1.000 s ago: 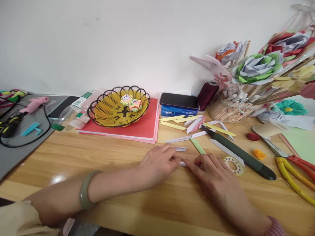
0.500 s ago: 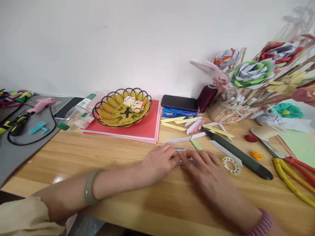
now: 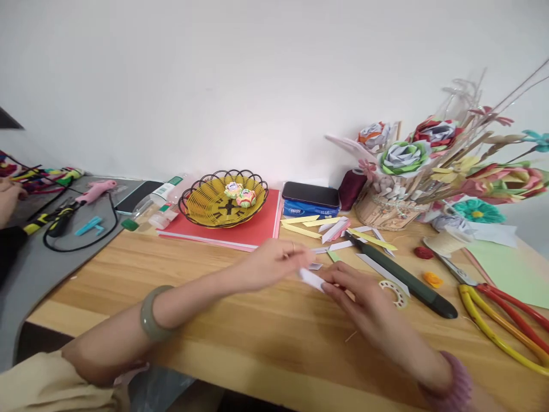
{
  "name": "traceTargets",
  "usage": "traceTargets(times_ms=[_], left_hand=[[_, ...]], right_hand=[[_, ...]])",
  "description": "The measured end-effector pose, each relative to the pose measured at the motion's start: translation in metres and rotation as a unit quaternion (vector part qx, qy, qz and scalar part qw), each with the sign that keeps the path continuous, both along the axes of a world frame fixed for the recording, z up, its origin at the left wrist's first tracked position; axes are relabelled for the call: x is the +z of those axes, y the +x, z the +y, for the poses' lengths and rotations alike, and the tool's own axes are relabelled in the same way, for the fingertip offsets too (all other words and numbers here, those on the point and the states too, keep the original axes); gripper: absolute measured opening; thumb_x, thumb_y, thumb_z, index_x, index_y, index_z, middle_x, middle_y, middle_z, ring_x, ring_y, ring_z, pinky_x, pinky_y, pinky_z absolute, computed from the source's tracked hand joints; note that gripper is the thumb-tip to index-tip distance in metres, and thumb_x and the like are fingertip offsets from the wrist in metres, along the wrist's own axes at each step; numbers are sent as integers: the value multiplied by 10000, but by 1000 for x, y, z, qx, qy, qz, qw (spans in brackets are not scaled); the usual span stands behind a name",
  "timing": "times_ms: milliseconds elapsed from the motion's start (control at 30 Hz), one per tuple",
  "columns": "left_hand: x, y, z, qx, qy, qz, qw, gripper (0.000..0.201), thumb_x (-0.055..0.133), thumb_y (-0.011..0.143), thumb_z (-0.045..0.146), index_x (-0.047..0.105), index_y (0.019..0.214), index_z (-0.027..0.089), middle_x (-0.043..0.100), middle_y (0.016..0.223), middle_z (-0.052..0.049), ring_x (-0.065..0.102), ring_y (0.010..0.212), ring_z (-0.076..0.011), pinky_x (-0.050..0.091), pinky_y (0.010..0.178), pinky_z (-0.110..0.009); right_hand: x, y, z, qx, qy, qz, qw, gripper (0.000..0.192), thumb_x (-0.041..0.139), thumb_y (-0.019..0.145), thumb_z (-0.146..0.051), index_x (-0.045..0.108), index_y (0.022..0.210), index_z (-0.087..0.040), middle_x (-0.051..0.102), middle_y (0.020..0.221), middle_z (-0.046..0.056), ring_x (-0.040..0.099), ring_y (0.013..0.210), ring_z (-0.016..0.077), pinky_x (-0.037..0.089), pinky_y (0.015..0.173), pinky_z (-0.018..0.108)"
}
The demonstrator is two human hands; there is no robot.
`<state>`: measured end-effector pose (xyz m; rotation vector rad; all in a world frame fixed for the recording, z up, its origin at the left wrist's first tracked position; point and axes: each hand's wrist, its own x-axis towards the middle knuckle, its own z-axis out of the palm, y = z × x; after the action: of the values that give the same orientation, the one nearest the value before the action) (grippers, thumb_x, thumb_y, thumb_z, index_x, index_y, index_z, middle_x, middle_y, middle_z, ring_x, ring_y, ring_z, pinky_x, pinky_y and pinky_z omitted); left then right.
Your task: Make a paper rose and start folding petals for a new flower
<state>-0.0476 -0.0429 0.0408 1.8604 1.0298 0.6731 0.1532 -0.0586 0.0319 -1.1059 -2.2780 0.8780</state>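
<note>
A small folded white paper strip is raised just above the table between my two hands. My right hand pinches its right end between thumb and fingers. At the strip's left end, my left hand has its fingers bent and closed on it, slightly blurred. Another pale strip lies just behind. Beyond my hands are folded white and yellow paper strips, a green strip and a dark green-handled cutter. A tape roll lies beside my right hand.
A yellow woven basket with two paper balls stands on red paper. Scissors and a holder of paper flowers are at right. Leftward lie bottles, a pink glue gun and another person's hand.
Both hands were pressed low on the table over the strip; now they have lifted it and it shows between them. The view has shifted left, and another person's hand has appeared at the left edge.
</note>
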Motion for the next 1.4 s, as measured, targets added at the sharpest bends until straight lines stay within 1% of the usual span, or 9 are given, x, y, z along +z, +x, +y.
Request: traceTargets(times_ms=[67, 133, 200, 267, 367, 467, 933, 1167, 1400], left_hand=[[6, 0, 3, -7, -151, -177, 972, 533, 293, 871, 510, 599, 1082, 127, 639, 963, -104, 581, 858, -170, 451, 767, -312], [6, 7, 1, -10, -222, -259, 940, 499, 461, 793, 538, 615, 1048, 138, 626, 1029, -114, 570, 938, -185, 434, 824, -329], [4, 18, -5, -28, -228, -256, 939, 395, 661, 670, 452, 663, 893, 127, 640, 928, -81, 577, 849, -163, 426, 821, -310], [3, 29, -11, -22, -224, -271, 936, 324, 677, 654, 426, 668, 729, 111, 617, 790, -46, 567, 687, -126, 446, 726, -285], [2, 39, -17, -14, -249, -286, 925, 341, 685, 632, 433, 661, 692, 98, 570, 661, -13, 525, 538, -93, 436, 585, -256], [1, 41, -19, 0, -276, -271, 922, 358, 692, 614, 429, 661, 717, 88, 550, 562, 7, 495, 491, -83, 406, 548, -245], [2, 47, -23, 26, -277, -268, 922, 320, 618, 654, 426, 580, 643, 109, 542, 519, 18, 475, 431, -73, 391, 493, -231], [-1, 46, -23, 18, -286, -271, 919, 360, 591, 699, 453, 549, 595, 111, 524, 436, 17, 499, 382, -92, 394, 444, -226], [-6, 49, -24, 35, -293, -282, 913, 348, 611, 675, 455, 563, 637, 112, 529, 439, 20, 506, 381, -105, 422, 420, -235]], right_hand=[[1, 2, 0, -22, -197, 164, 966, 219, 473, 866, -330, 592, 752, -186, 541, 730, 14, 513, 716, 157, 403, 676, 294], [-3, 2, -2, -45, -332, 313, 889, 211, 565, 801, -382, 618, 739, -187, 550, 731, 7, 509, 717, 144, 404, 699, 286], [-8, 0, -7, -50, -378, 381, 843, 211, 612, 759, -404, 645, 771, -196, 565, 770, 8, 511, 720, 132, 412, 715, 281], [-13, -3, -13, -46, -409, 414, 812, 196, 638, 745, -381, 667, 808, -197, 573, 794, 11, 513, 724, 121, 416, 721, 268], [-15, -6, -21, -41, -458, 461, 759, 153, 662, 737, -317, 688, 813, -187, 576, 780, 9, 510, 714, 105, 417, 712, 240], [-15, -8, -25, -43, -475, 481, 735, 133, 676, 728, -295, 694, 813, -194, 577, 775, 1, 514, 719, 99, 420, 711, 226], [-16, -11, -25, -58, -474, 481, 735, 145, 626, 769, -330, 655, 840, -206, 575, 767, 3, 527, 679, 109, 443, 674, 246], [-24, -10, -29, -42, -433, 432, 790, 259, 556, 807, -423, 629, 767, -178, 567, 739, 19, 519, 644, 113, 425, 606, 241], [-21, -12, -30, -66, -456, 437, 773, 220, 617, 764, -409, 591, 788, -192, 541, 701, -4, 495, 591, 94, 418, 553, 219]])
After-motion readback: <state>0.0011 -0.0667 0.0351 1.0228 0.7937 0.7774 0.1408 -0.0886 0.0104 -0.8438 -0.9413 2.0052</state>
